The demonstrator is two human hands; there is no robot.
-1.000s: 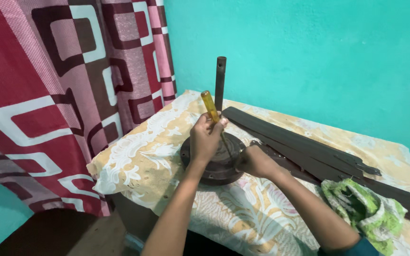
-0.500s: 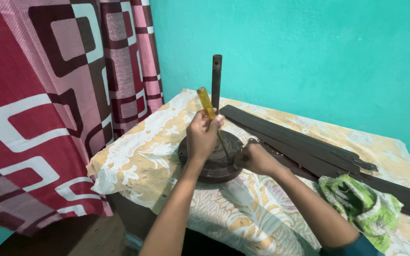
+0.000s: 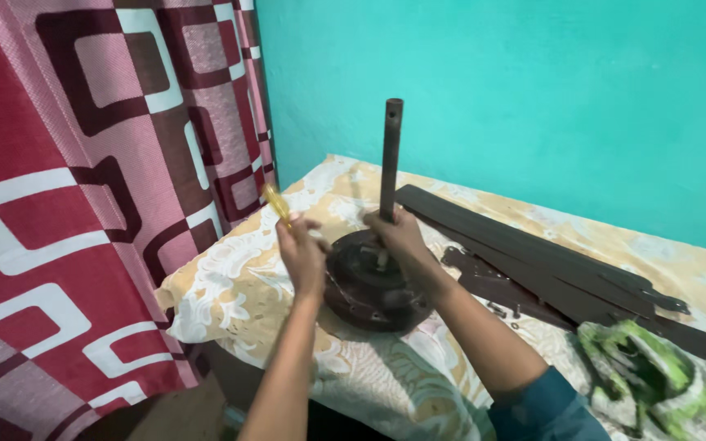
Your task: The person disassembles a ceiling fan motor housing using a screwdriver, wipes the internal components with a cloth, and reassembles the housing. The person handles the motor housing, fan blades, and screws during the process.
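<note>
A dark brown round fan motor [image 3: 369, 282] lies on a bed, with a dark rod [image 3: 390, 151] standing upright from its middle. My right hand [image 3: 400, 237] grips the rod near its base, above the motor. At the motor's left edge my left hand [image 3: 302, 253] holds a screwdriver with a yellow handle [image 3: 276, 204], the handle pointing up and to the left. The screwdriver's tip is hidden behind the hand.
Long dark brown fan blades [image 3: 533, 253] lie across the floral bedsheet [image 3: 239, 286] to the right of the motor. A green and white cloth [image 3: 655, 376] sits at the lower right. A red patterned curtain [image 3: 83, 204] hangs on the left, a turquoise wall [image 3: 516, 90] behind.
My left hand with the screwdriver has moved from above the motor to its left edge. My right hand has shifted from the motor's right side onto the rod.
</note>
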